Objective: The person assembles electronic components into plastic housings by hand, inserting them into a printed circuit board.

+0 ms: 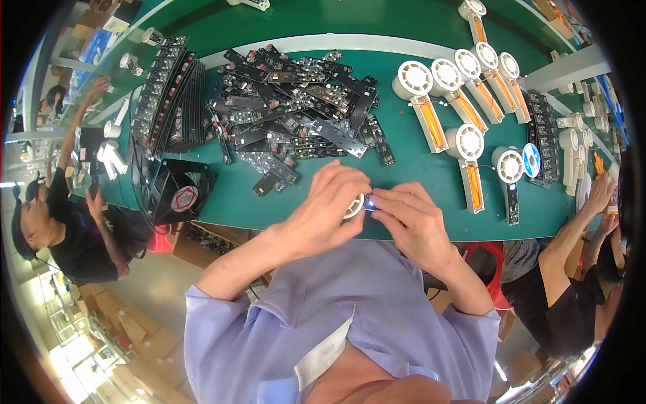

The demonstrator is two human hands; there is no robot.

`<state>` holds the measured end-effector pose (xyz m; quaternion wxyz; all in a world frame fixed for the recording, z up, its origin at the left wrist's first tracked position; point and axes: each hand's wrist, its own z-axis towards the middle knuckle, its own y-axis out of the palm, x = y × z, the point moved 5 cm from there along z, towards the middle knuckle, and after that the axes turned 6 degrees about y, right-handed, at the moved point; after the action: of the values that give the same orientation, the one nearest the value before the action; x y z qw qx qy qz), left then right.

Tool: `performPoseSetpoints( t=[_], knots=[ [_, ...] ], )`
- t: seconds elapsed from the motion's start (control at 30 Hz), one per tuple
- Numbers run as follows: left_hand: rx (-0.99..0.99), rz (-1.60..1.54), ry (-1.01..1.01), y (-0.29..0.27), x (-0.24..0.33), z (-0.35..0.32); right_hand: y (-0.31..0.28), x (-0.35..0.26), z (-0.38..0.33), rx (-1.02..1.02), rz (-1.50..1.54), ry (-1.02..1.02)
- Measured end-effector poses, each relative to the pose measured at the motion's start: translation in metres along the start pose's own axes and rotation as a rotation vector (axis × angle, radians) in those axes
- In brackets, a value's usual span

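Close to the front edge of the green table, my two hands meet over a white round fan housing (354, 207). My left hand (330, 202) is closed around this housing and covers most of it. At its right side shows a small dark blue part with a bright white light (369, 202). My right hand (412, 219) pinches that part between thumb and fingers. How the two pieces join is hidden by my fingers. Beyond my hands lies a heap of narrow black circuit boards (296, 108).
White fan units with orange-filled handles (431, 121) lie at the right, near a fan with a circuit board (509, 168) and a blue-white spool (531, 160). Stacked boards (161, 94) and a black square fan (178, 192) are at left. Co-workers sit at both sides.
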<state>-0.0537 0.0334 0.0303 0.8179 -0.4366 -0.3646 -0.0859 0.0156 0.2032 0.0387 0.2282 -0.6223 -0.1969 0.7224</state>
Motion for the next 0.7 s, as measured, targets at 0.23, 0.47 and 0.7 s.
performPoseSetpoints(
  t=[0.23, 0.47, 0.7],
  knots=[
    [-0.047, 0.426, 0.395, 0.003, 0.016, -0.022, 0.003, 0.000, -0.008, 0.062, -0.009, 0.037],
    [-0.120, 0.612, 0.313, 0.007, 0.025, -0.014, -0.003, 0.000, -0.014, 0.123, 0.008, 0.102],
    [-0.179, 0.295, 0.191, 0.000, 0.013, -0.003, -0.004, 0.005, -0.017, 0.182, 0.034, 0.142]
  ],
)
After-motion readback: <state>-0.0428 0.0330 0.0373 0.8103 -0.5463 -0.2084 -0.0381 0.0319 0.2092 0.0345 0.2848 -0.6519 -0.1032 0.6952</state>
